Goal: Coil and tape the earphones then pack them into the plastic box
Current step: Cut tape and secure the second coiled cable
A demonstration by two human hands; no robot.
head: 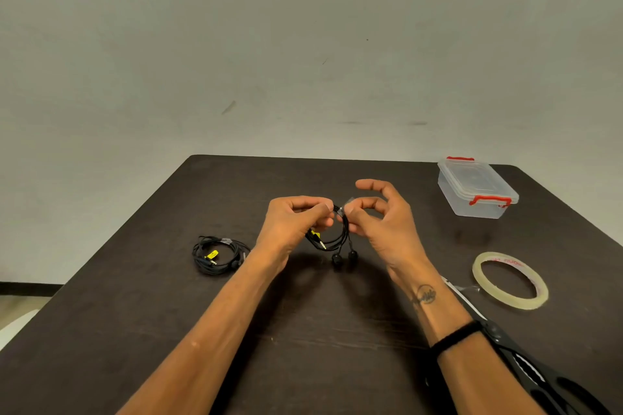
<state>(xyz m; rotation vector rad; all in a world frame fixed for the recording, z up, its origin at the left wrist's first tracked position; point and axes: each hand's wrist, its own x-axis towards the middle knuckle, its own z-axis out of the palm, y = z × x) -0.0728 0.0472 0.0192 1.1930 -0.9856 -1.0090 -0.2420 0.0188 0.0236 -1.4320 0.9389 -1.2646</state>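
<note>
I saw the black coiled earphones (332, 236) held above the dark table (135, 313), pinched between my left hand (290, 222) and right hand (381, 222), both clenched on the cable. The lidded clear plastic box (477, 190) sat beyond my right hand.

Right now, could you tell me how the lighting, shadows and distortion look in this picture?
Head view: soft, even light with no harsh glare; faint shadows lie on the dark table under the hands and the plastic box. Wide-angle distortion bows the table's edges. The coiled earphones between the left hand and right hand look slightly soft.
</note>
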